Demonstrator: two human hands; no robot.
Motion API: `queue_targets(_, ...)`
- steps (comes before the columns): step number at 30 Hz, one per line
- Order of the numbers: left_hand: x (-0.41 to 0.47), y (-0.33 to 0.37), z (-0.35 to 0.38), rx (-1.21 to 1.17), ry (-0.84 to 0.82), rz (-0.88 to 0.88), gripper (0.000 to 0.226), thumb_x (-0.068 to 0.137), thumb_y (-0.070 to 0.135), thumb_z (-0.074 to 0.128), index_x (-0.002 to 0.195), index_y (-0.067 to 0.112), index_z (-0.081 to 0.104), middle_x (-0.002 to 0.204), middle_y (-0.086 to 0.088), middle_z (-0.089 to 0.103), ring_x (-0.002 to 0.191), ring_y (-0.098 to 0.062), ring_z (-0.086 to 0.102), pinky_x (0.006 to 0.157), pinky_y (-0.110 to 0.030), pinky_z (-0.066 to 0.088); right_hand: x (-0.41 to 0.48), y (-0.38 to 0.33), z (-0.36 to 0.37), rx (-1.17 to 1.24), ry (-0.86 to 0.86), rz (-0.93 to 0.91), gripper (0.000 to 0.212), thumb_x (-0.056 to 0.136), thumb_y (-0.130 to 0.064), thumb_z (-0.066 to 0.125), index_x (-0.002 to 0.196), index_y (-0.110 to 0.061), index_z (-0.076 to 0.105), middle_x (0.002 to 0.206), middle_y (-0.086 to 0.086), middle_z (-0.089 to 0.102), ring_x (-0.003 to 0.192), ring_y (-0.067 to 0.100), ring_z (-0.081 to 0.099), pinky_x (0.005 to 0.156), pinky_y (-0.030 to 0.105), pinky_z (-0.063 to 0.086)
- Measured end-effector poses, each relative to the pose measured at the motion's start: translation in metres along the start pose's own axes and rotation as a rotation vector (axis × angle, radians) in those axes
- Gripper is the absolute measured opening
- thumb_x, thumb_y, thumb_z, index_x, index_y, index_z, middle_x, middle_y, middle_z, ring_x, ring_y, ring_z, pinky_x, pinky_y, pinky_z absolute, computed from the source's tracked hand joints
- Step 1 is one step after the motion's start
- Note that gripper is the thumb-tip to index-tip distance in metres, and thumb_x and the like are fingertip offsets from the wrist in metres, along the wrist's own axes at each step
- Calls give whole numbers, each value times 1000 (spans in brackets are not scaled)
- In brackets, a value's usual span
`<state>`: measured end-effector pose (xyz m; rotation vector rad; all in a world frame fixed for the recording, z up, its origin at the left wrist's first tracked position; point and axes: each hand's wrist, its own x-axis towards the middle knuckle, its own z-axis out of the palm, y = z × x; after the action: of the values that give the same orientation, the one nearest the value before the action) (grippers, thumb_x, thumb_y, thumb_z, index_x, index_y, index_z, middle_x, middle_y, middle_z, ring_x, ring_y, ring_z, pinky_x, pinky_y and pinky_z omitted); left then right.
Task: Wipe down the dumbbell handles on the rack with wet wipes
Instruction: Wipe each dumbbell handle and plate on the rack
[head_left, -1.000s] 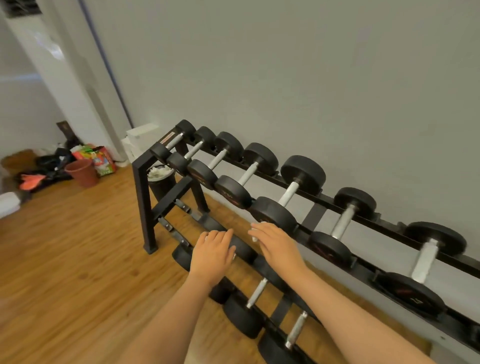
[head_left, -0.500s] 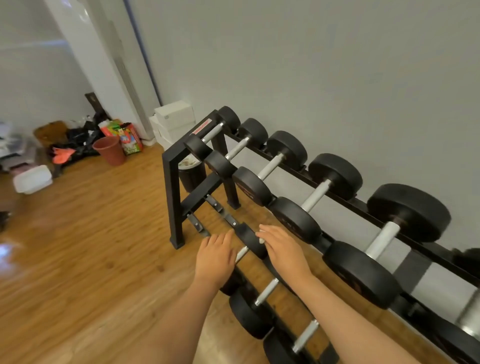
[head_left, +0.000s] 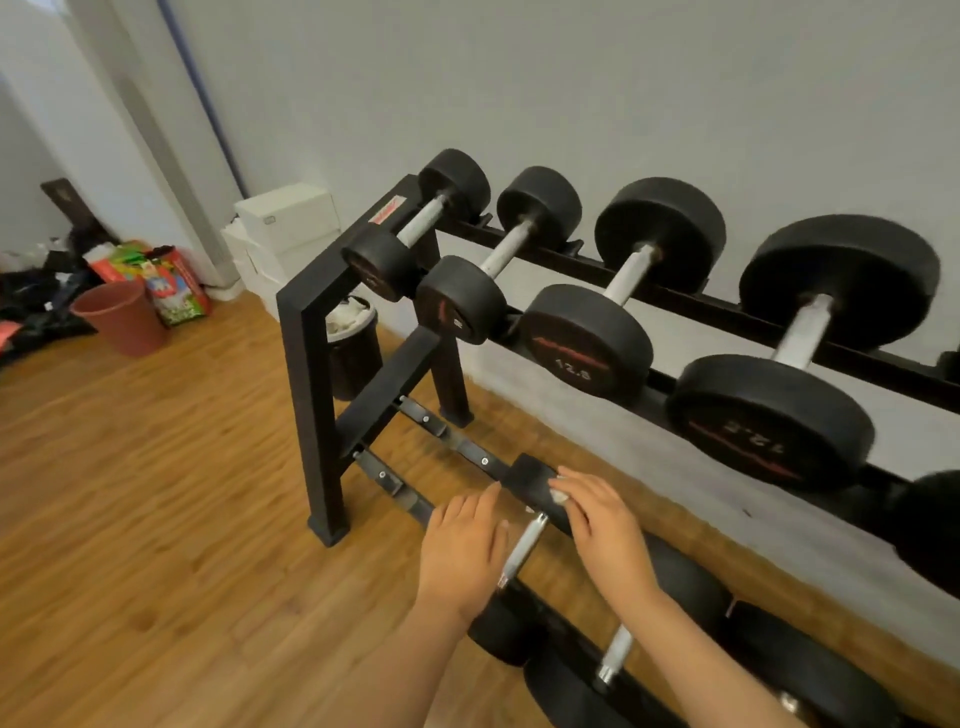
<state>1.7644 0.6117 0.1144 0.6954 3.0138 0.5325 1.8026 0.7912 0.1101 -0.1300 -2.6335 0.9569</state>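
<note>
While both hands are reaching over the lower tier of the rack, at six o'clock in the head view, a steel dumbbell handle is lying between them. Left hand, at the handle's nine o'clock, is lying flat, fingers straight, holding nothing. Right hand, at three o'clock, is covering a white wipe; whether it is gripping, cannot tell.

Dumbbells on the rack along the wall, a bin just behind its left end, seemingly boxes beyond.
</note>
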Motion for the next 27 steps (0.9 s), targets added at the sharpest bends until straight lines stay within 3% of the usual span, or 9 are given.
queue_targets(4, 24, -35, 74, -41, 36, 29, 48, 104, 39, 34, 149, 23, 34, 144, 6, 48, 134, -12, 40, 113, -28, 26, 14, 46, 55, -56, 89, -57, 31, 93, -4, 59, 120, -16, 68, 130, -3, 62, 120, 7, 53, 99, -3, 22)
queue_targets(7, 38, -55, 135, -125, 69, 40, 51, 102, 44, 36, 148, 22, 37, 148, 5, 45, 137, -12, 38, 114, -27, 25, 33, 80, 92, -187, 181, -162, 32, 89, -2, 65, 118, -15, 70, 134, 4, 60, 125, 22, 54, 106, 30, 39)
queue_targets(9, 45, -67, 173, -152, 89, 54, 55, 101, 47, 38, 149, 21, 35, 152, 4, 41, 141, -12, 34, 116, -27, 22, 41, 102, 119, -326, 128, -225, 36, 83, 1, 70, 115, -15, 71, 139, 9, 56, 129, 30, 52, 106, 49, 44)
queue_targets(10, 46, -74, 191, -153, 80, 54, 56, 101, 47, 39, 151, 20, 34, 154, 4, 37, 143, -12, 31, 116, -26, 19, 41, 114, 133, -400, 40, -231, 39, 85, 0, 68, 120, -16, 68, 145, 9, 50, 136, 30, 45, 110, 50, 40)
queue_targets(12, 44, -85, 224, -156, 30, 41, 60, 101, 48, 38, 153, 20, 28, 159, 4, 28, 146, -13, 24, 119, -28, 16, 31, 138, 162, -526, -95, -225, 49, 94, -6, 57, 141, -20, 51, 160, 5, 25, 150, 22, 16, 123, 41, 15)
queue_targets(14, 39, -89, 247, -137, 5, 5, 63, 101, 51, 36, 154, 19, 26, 160, 1, 27, 146, -16, 27, 119, -33, 22, 21, 157, 177, -596, -82, -249, 60, 98, -8, 49, 153, -22, 27, 164, 3, 4, 150, 18, -9, 120, 34, -7)
queue_targets(15, 37, -90, 254, -128, 28, -12, 63, 100, 53, 36, 152, 18, 29, 158, 0, 32, 142, -19, 34, 116, -35, 27, 18, 160, 180, -622, -61, -264, 64, 100, -8, 48, 155, -23, 19, 164, 2, -2, 147, 17, -16, 117, 32, -12)
queue_targets(20, 30, -92, 263, -150, 109, -15, 66, 99, 53, 40, 152, 17, 27, 158, 0, 31, 137, -21, 41, 112, -37, 34, 17, 159, 182, -633, -2, -229, 56, 107, -28, 29, 156, -22, 3, 164, 0, -8, 147, 14, -17, 117, 29, -12)
queue_targets(27, 14, -95, 260, -128, 136, 26, 64, 99, 54, 36, 154, 23, 24, 163, 6, 17, 149, -11, 16, 121, -29, 13, 16, 151, 191, -501, 33, -59, 66, 105, -41, 30, 155, -19, -7, 162, 1, -15, 147, 17, -22, 117, 31, -13)
